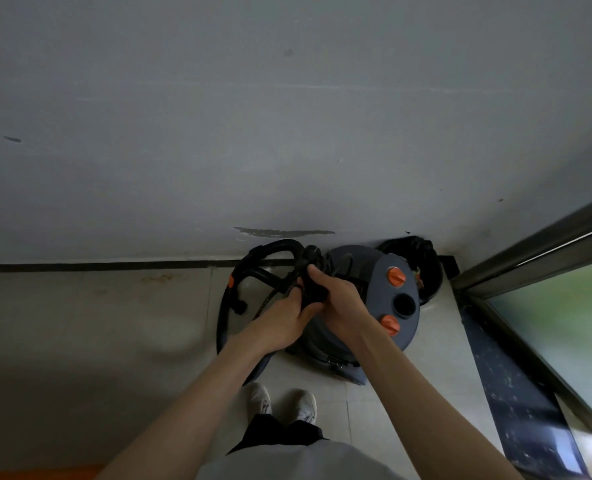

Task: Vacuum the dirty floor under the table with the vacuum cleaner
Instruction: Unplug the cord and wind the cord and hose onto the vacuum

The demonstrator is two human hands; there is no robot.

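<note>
- Vacuum cleaner: grey canister, centre frame, against the wall.
- Left hand and right hand: both grip the black hose bundle.
- Canister contents: not visible.

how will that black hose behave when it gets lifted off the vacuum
Probably floppy: the black hose already bends in loops beside the vacuum cleaner. Likely light, since the left hand and right hand grip its bundled part easily. Loose loops may swing.

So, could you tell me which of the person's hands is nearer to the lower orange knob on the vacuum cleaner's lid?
The right hand. It grips the black hose bundle just left of the lower orange knob; the left hand holds the same bundle farther left.
</note>
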